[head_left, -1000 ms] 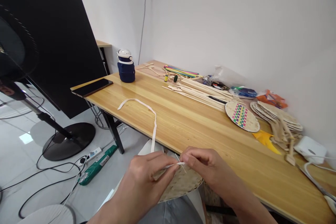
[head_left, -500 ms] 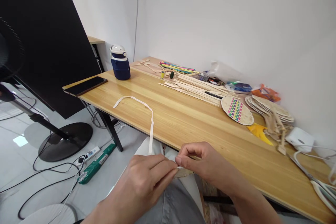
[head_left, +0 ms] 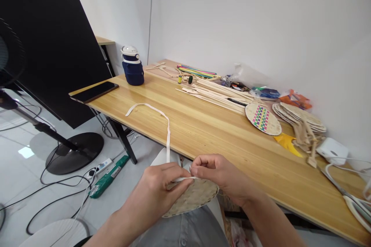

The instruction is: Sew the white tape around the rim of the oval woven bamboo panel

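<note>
A round woven fan panel (head_left: 193, 197) of pale strips lies tilted over my lap, below the table's front edge. My left hand (head_left: 166, 183) pinches its upper rim, where a white fabric tape (head_left: 168, 139) is folded along the edge. From there the tape's loose end runs up onto the table and curves left. My right hand (head_left: 216, 171) is closed in a pinch at the same rim, just right of my left fingertips. A thin pale tip shows at its fingers, too small to name.
On the wooden table (head_left: 185, 127) lie a phone (head_left: 95, 92), a blue jug (head_left: 133, 67), thread spools (head_left: 190, 80), wood strips (head_left: 214, 94), a colourful woven fan (head_left: 263, 119), stacked round panels (head_left: 304, 115) and scissors (head_left: 342, 191). A fan stand (head_left: 74, 152) and cables are on the floor at left.
The woven panel has tilted up, so much more of its face shows beneath my hands. Both hands have risen slightly, and my right fingers have shifted a little along the rim.
</note>
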Motion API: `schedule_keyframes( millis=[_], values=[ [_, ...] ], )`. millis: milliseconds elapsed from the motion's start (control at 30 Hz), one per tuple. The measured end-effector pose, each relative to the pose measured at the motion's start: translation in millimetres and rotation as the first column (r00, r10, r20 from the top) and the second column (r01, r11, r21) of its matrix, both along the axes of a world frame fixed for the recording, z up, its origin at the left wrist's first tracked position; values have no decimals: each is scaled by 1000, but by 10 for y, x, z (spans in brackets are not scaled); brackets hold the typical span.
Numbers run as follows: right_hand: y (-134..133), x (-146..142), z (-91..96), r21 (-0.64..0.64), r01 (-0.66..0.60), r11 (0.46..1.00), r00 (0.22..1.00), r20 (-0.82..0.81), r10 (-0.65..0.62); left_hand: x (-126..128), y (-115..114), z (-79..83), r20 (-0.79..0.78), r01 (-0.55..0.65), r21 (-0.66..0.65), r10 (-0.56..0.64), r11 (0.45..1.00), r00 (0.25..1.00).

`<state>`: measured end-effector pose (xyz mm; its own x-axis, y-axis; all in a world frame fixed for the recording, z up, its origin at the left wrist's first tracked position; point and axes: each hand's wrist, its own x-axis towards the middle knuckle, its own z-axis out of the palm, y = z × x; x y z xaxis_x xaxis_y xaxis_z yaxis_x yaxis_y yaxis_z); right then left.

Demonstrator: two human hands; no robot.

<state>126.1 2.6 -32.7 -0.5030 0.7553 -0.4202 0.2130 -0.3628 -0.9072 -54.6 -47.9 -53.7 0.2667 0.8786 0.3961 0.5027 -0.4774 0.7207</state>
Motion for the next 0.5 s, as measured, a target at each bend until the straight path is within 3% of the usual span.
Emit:
schedule_keyframes(
  millis=[100,200,267,367,433,500],
  values=[
    [86,-41,-92,-4,209,978,960,-188,-207,-20,38,-17,35,-14,-30,15,999,999],
    [217,-23,-86,-129,391,911,818,-405,-408,-75,102,-2,79,0,-93,7,996,997],
    [298,68,-15,-210,431,878,731,-489,-476,-138,156,27,113,-8,-138,24,990,993],
    [408,378,108,-210,521,827,625,-566,-537,-251,228,82,215,-30,-265,89,964,973],
    [490,692,146,-176,670,721,531,-565,-631,-314,253,112,323,-5,-397,144,918,936],
    [561,1033,151,-120,822,556,419,-535,-734,-349,261,127,436,50,-506,206,861,876]
  ],
)
